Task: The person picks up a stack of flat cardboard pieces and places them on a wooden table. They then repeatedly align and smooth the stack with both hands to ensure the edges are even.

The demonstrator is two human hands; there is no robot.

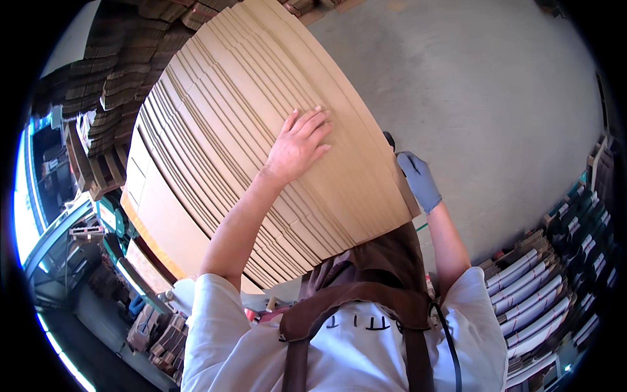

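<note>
Left hand flat on cardboard stack, fingers spread, gloved right hand apparently gripping its edge

Tan cardboard stack; grey glove; brown apron.

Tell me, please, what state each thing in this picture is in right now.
Stack of flat cardboard sheets: folded flat, carried edge-on against the body.
Left hand: bare, open, palm flat on the stack.
Right hand: gloved, gripping the stack's far edge.
Printed bundles: stacked on the floor.
</note>
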